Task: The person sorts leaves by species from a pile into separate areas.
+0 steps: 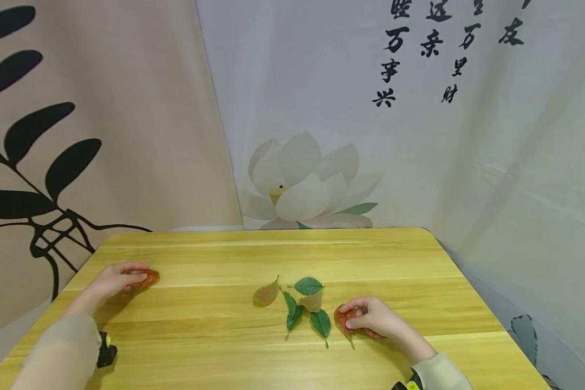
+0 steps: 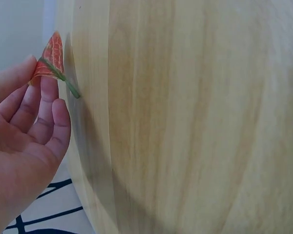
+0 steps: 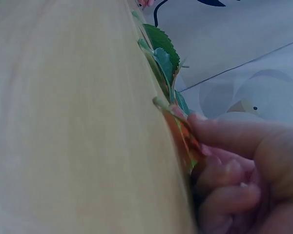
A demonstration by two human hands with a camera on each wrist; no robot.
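Landmark: the yellow wood-grain table (image 1: 200,346).

Left hand (image 1: 119,281): positioned toward the table's far left corner. Thumb and index finger pinch a red, pale-veined leaf with a green stem (image 1: 151,277); the remaining fingers are loosely bent. In the left wrist view this leaf stands at the table's edge; contact with the surface cannot be confirmed.

Right hand (image 1: 375,317): positioned right of the table's middle. Thumb and index finger grasp a red-orange leaf with a pale green stem (image 1: 341,319), the other fingers curled in. The right wrist view is blurred and nearly edge-on, so this leaf only appears to lie against the table.

Near the table's middle, a loose group is noted: a broad, serrated green leaf (image 1: 309,286) on the side toward the table's far edge; a pointed green leaf (image 1: 320,323) on the side toward its near edge; a brownish-green, drop-shaped leaf (image 1: 266,294) on the side toward its left edge.

Behind the table's far edge hangs a pale cloth backdrop printed with a white lotus and black characters (image 1: 468,162).
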